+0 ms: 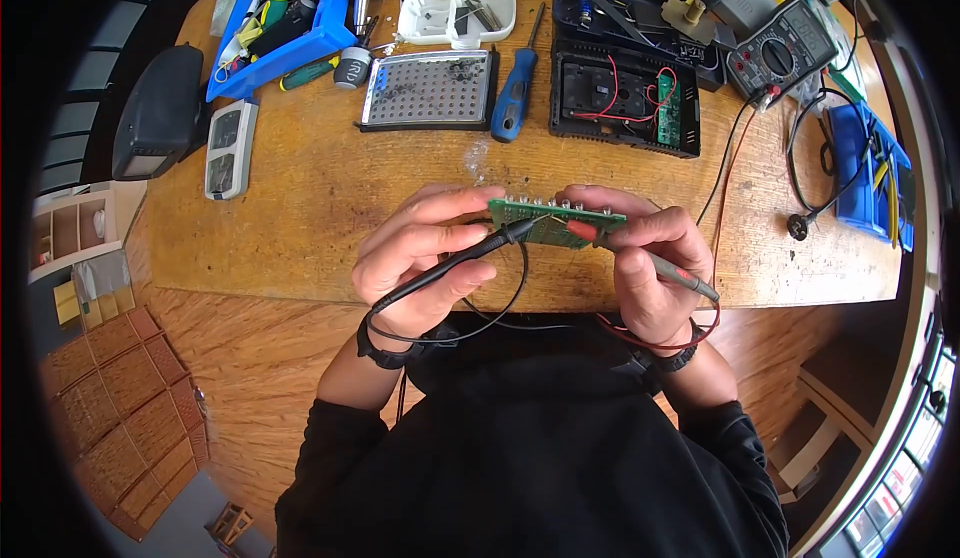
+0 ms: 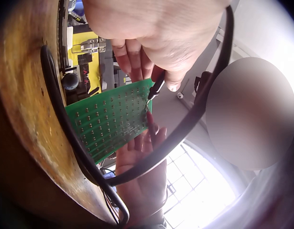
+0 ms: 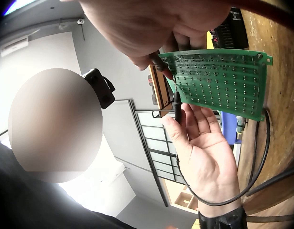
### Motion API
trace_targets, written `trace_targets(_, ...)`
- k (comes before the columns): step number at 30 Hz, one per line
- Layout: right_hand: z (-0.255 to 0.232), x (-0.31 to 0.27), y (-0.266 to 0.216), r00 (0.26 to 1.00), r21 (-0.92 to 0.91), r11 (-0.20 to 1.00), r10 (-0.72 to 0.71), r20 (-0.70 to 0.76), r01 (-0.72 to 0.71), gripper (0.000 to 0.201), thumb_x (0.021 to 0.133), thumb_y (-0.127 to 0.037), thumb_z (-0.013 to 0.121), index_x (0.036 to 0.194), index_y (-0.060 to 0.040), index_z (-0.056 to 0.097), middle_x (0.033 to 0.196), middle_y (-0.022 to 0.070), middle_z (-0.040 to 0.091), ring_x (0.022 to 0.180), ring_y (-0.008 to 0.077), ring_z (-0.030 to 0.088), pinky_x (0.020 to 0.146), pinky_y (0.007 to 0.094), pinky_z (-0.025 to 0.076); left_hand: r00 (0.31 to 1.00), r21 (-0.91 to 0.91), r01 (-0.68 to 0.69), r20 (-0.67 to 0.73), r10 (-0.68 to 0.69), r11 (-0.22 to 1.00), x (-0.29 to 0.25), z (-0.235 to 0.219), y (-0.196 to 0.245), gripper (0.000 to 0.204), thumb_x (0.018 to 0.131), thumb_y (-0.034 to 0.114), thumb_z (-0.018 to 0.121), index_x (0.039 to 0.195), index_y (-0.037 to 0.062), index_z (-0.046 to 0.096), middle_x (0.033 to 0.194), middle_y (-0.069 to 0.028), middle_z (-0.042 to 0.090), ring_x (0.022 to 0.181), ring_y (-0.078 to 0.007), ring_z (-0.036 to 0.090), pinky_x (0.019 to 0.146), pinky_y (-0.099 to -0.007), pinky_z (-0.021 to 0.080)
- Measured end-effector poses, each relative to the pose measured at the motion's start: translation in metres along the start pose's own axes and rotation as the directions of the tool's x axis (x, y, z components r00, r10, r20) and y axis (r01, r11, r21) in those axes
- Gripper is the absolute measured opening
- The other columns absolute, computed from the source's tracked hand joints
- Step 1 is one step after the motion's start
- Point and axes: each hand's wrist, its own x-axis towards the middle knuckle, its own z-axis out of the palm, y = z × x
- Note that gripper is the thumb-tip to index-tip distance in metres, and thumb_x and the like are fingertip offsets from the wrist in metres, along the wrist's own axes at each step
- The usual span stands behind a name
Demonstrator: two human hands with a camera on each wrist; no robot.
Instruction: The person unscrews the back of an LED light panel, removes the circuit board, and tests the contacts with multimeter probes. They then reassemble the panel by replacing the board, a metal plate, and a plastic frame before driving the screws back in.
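Between both hands, above the table's near edge, a green circuit board [image 1: 530,233] is held tilted, its rows of solder joints showing in the right wrist view. My left hand [image 1: 420,258] pinches a black test probe [image 3: 178,107] between thumb and fingers, other fingers at the board's left end. My right hand [image 1: 660,273] grips a red-and-grey test probe [image 1: 672,272] and supports the board's right end. Both probe tips meet the soldered face close together near one edge. A black lead loops below the left hand, a red lead [image 1: 715,323] below the right.
A multimeter [image 1: 780,53] stands at the back right. Behind the hands lie a blue screwdriver [image 1: 512,98], an opened black case [image 1: 625,98] with wires, and a tray of small parts [image 1: 428,90]. Blue bins [image 1: 335,28] of tools flank the wooden table [image 1: 290,188].
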Motion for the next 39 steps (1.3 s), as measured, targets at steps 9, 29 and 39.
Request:
trace_targets(9,0.0025,-0.0004,-0.0036,0.999,-0.006,0.999,0.038,-0.012,-0.039,0.013,0.109,-0.006,0.066,0.114,0.0051,0.059,0.142,0.0442,0.061,0.134,0.0433,0.067,0.11,0.0539,0.059,0.999,0.037,-0.036,0.012,0.035,0.999,0.0046,0.0012,0.0008,0.028,0.089,0.003,0.089,0.11,-0.0041,0.072,0.126,-0.0311,0.076,0.112,-0.0412,0.077,0.093,-0.0473,0.063)
trace_targets(29,0.0039,0.0007,-0.0057,0.997,-0.019,0.997,0.072,-0.003,-0.072,0.014,0.109,-0.005,0.067,0.114,0.005,0.059,0.142,0.0435,0.06,0.137,0.0429,0.064,0.111,0.0538,0.06,0.999,0.047,-0.04,0.023,0.039,0.998,0.0033,0.0003,0.0006,0.03,0.087,0.0,0.09,0.111,-0.004,0.073,0.127,-0.0271,0.075,0.117,-0.0433,0.076,0.092,-0.0463,0.064)
trace_targets(39,0.0041,0.0009,-0.0063,0.996,-0.043,0.995,0.087,-0.006,-0.088,0.015,0.108,-0.005,0.069,0.113,0.0058,0.06,0.141,0.0439,0.06,0.138,0.0431,0.063,0.112,0.0537,0.06,0.999,0.044,-0.038,0.008,0.037,0.998,0.0021,0.0008,0.0001,0.03,0.087,0.0,0.09,0.112,-0.0045,0.073,0.129,-0.0275,0.074,0.118,-0.0431,0.075,0.093,-0.046,0.064)
